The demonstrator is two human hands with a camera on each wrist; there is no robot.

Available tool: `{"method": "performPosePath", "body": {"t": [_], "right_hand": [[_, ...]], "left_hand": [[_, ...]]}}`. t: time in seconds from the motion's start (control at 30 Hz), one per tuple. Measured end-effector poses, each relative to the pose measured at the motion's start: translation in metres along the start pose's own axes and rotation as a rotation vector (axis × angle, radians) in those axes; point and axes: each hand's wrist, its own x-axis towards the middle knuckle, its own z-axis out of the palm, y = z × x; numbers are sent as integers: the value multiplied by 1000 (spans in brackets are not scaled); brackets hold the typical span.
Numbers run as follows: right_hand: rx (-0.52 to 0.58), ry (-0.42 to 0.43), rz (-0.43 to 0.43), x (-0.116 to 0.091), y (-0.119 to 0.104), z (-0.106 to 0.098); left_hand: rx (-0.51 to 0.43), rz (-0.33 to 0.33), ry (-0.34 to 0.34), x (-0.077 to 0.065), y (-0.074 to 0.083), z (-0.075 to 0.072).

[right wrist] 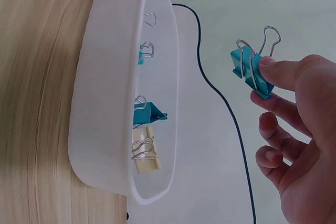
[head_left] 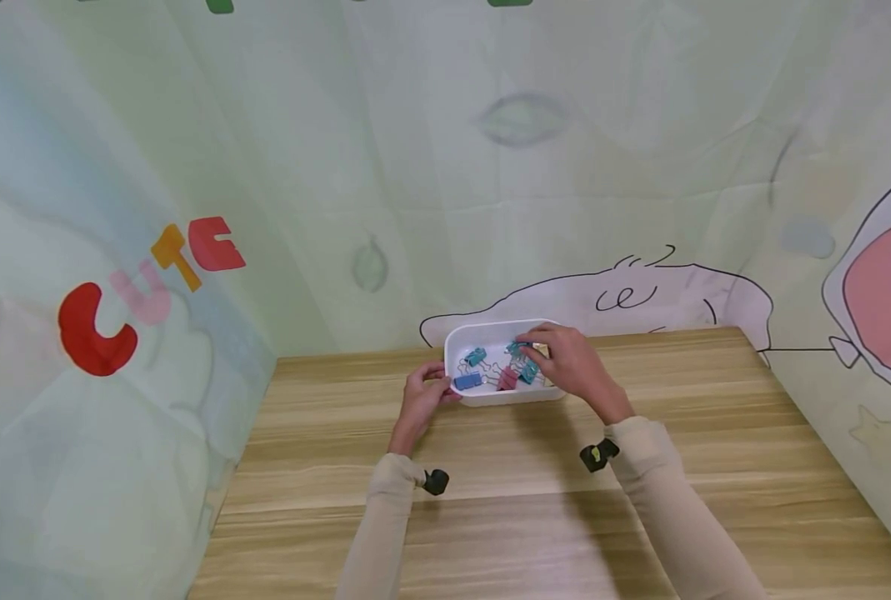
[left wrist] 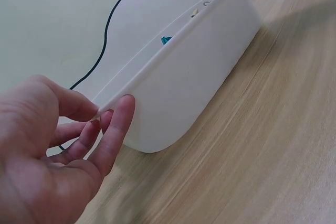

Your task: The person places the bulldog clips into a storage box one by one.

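Observation:
A white plastic box (head_left: 505, 399) with several binder clips in it stands on the wooden table. My left hand (head_left: 424, 396) pinches its rim at the left end, the thumb at the edge and fingertips against the outer wall in the left wrist view. Over the box's right part, my right hand (head_left: 571, 360) holds a teal binder clip (right wrist: 251, 69) between thumb and index finger, wire handles sticking up. Inside lie a blue clip (head_left: 468, 381), a pink clip (head_left: 507, 378), teal clips (head_left: 476, 357) and a cream clip (right wrist: 146, 153), partly hidden by the wall in the right wrist view.
The wooden tabletop (head_left: 490, 517) extends in front of the box and to both sides. Close behind the box hangs a pale printed curtain (head_left: 415, 167), which also runs along the left and right. Small black devices (head_left: 436, 482) are worn at both wrists.

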Motion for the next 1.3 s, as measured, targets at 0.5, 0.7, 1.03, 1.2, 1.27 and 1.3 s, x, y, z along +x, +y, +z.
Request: {"method": "performPosePath", "body": {"t": [0.5, 0.7, 1.03, 1.2, 1.27, 1.3], "right_hand": [[-64, -48, 75, 0, 3, 1], [-35, -33, 79, 0, 0, -4], [-44, -17, 63, -4, 3, -2], [-40, -33, 70, -6, 5, -1], [-39, -45, 67, -8, 5, -2], [-39, -51, 66, -8, 5, -3]], "left_hand": [[-8, -1, -11, -2, 2, 0], [-5, 4, -10, 0, 1, 0], [17, -12, -13, 2, 2, 0], [51, -11, -3, 0, 5, -1], [81, 7, 5, -1, 9, -2], [98, 19, 7, -1, 11, -4]]}}
